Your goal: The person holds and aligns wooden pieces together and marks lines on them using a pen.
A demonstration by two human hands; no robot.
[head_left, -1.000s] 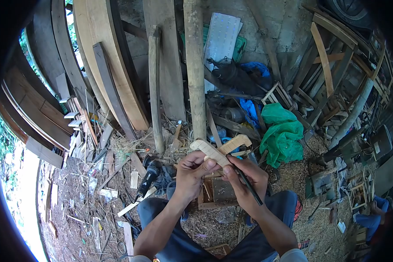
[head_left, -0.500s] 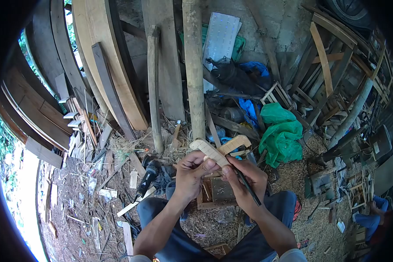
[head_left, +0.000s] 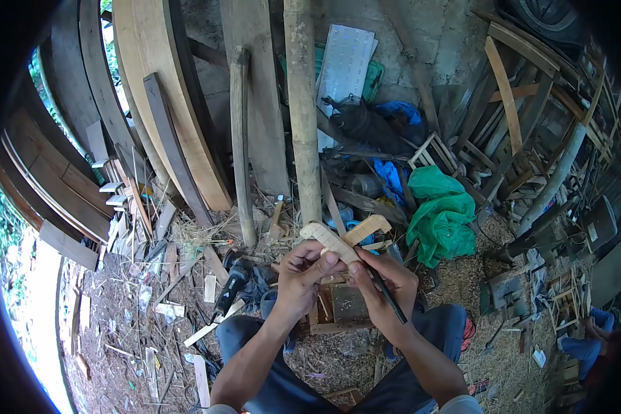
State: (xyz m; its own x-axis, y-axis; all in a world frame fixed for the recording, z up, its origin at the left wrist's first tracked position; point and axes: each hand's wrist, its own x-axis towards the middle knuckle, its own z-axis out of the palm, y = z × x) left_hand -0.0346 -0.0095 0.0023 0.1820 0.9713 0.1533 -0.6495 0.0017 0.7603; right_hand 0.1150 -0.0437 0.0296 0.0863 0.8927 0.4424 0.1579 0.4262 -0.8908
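My left hand [head_left: 302, 279] pinches a pale, curved wooden piece [head_left: 328, 240] between thumb and fingers. Behind it, crossing toward the right, is a second wooden piece [head_left: 368, 228] with a hooked end. My right hand [head_left: 388, 281] is closed, its thumb and fingertips at the lower end of the pale piece. A dark pencil [head_left: 390, 301] lies in that hand, its long end slanting down over the palm toward the wrist. Whether the right fingers also grip the second piece is hidden. Both hands are above my lap.
A wooden box [head_left: 339, 307] sits below my hands, between my legs. An angle grinder [head_left: 233, 281] lies on the littered floor at left. Green plastic [head_left: 441, 217] is heaped at right, and a bamboo post [head_left: 302, 110] stands ahead. Another person's leg [head_left: 578, 352] shows far right.
The view has shifted slightly, so the background sits a little lower. Both hands keep the same hold, with the wooden pieces and pencil almost unmoved.
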